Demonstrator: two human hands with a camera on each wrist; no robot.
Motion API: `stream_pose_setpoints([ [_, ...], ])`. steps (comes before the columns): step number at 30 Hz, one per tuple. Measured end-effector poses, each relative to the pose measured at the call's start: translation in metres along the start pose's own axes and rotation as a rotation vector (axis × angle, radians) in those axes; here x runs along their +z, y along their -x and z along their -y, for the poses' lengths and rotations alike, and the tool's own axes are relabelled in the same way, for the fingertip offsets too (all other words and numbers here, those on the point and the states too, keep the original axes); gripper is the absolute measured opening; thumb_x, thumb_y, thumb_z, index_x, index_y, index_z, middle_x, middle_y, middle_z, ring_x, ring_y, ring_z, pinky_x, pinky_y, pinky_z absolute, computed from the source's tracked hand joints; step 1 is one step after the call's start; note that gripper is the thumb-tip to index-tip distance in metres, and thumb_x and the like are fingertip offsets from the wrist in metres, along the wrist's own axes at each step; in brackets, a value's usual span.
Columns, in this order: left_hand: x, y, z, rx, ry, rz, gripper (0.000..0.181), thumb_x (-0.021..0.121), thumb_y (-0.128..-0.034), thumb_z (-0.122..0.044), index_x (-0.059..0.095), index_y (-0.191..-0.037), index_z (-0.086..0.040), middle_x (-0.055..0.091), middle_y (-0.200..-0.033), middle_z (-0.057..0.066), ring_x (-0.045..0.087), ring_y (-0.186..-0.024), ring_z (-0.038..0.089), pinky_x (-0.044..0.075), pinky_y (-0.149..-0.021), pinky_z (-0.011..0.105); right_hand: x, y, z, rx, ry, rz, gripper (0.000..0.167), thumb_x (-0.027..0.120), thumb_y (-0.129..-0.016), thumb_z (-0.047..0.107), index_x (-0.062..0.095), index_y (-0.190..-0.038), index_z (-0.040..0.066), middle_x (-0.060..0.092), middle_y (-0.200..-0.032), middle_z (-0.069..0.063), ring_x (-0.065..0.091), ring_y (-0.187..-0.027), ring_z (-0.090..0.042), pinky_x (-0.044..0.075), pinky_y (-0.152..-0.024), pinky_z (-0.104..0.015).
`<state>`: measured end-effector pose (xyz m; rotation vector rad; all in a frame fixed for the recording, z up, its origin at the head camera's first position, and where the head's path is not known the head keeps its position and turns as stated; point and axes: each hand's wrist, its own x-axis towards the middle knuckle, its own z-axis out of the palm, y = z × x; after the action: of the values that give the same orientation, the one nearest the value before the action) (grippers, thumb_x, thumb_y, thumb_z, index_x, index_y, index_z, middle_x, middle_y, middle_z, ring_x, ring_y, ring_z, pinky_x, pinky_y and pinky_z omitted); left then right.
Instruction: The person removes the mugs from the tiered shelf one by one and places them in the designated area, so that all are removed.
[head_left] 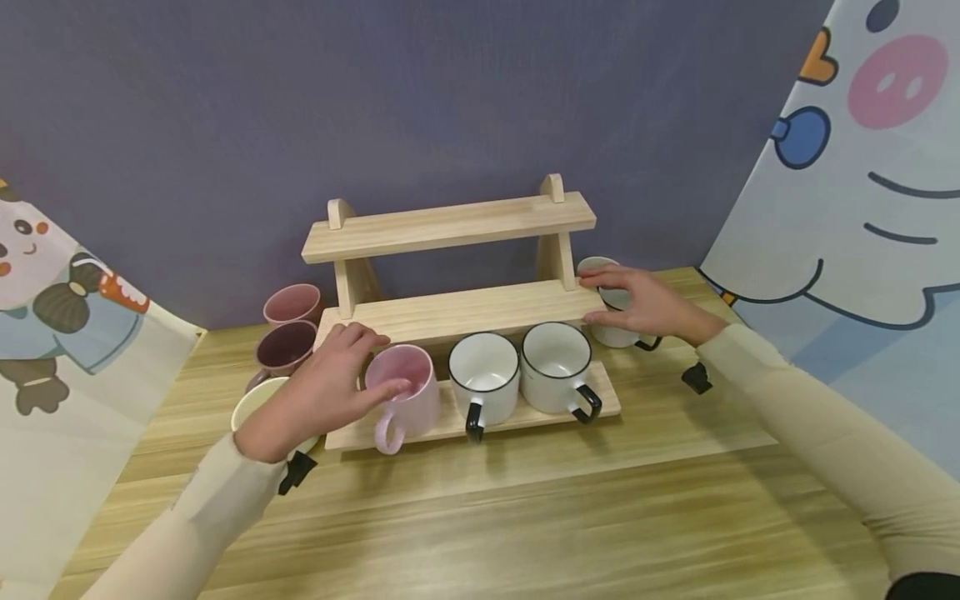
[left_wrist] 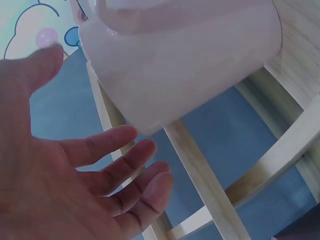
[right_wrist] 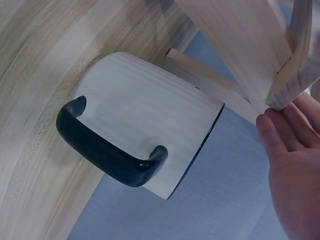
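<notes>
A three-tier wooden rack (head_left: pixel 450 312) stands against the back wall. My left hand (head_left: pixel 318 387) is beside the pink mug (head_left: pixel 420 408) at the left of the bottom tier, its thumb over the mug's rim in the head view. In the left wrist view its spread fingers (left_wrist: pixel 120 167) are around nothing. My right hand (head_left: pixel 648 304) is at the right end of the middle tier; in the right wrist view its fingertips touch a board's corner (right_wrist: pixel 295 75). Below it stands a white mug (right_wrist: pixel 150 110) with a black handle, ungripped.
Two white enamel mugs, one in the middle (head_left: pixel 495 404) and one on the right (head_left: pixel 551 387), stand on the bottom tier. Left of the rack are a dusty-pink mug (head_left: pixel 292 304), a maroon mug (head_left: pixel 287 346) and a cream mug (head_left: pixel 253 406). Cartoon-printed cloth (head_left: pixel 847 242) hangs at both sides.
</notes>
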<state>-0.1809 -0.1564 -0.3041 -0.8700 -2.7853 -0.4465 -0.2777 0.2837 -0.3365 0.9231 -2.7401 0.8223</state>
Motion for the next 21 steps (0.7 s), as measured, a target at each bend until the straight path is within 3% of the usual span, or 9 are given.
stream_pose_setpoints([
  [10, 0.007, 0.0, -0.003, 0.007, 0.023, 0.012, 0.068, 0.072, -0.075, -0.056, 0.062, -0.113, 0.0, 0.056, -0.104, 0.01, 0.05, -0.097, 0.025, 0.045, -0.077, 0.04, 0.0, 0.0, -0.001, 0.011, 0.007, 0.007, 0.062, 0.077, -0.078, 0.039, 0.059, -0.128, 0.005, 0.048, -0.137, -0.008, 0.041, -0.127, -0.029, 0.034, -0.099, -0.05],
  [21, 0.014, -0.002, -0.01, -0.026, -0.023, -0.048, 0.062, 0.074, -0.0656, -0.048, 0.062, -0.104, -0.001, 0.055, -0.095, 0.008, 0.05, -0.085, 0.02, 0.046, -0.07, 0.036, 0.0, 0.001, 0.0, 0.011, -0.002, -0.001, 0.063, 0.078, -0.078, 0.037, 0.059, -0.128, 0.004, 0.049, -0.137, -0.008, 0.042, -0.126, -0.029, 0.034, -0.099, -0.049],
])
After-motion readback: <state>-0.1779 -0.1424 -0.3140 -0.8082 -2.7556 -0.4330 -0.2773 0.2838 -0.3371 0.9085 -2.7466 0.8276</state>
